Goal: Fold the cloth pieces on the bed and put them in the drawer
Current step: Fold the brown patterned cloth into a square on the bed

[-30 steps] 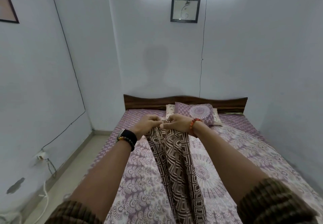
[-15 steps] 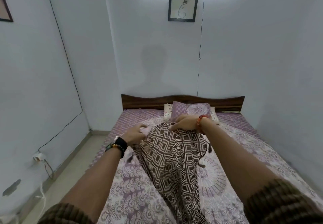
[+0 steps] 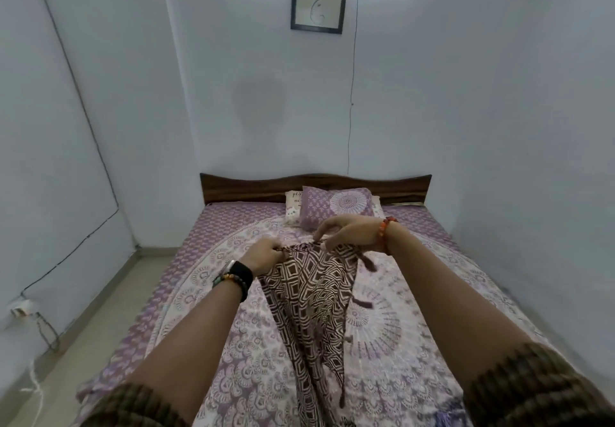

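A brown and white patterned cloth (image 3: 309, 297) with tassels hangs in front of me over the bed (image 3: 416, 310), narrowing toward the bottom of the view. My left hand (image 3: 264, 255) pinches its top edge at the left. My right hand (image 3: 349, 232) pinches the same edge a little further right and higher. Both arms are stretched out over the mattress. No drawer is in view.
A purple pillow (image 3: 336, 205) and a smaller white one (image 3: 293, 205) lean on the dark wooden headboard (image 3: 253, 185). Bare floor (image 3: 100, 300) runs along the bed's left side, with a wall socket and wires (image 3: 23, 306). Walls close in at the right and back.
The hands held the cloth bunched together, then spread apart so it opened wide; now they have come closer again and the cloth hangs narrower. The view has tilted down a little.
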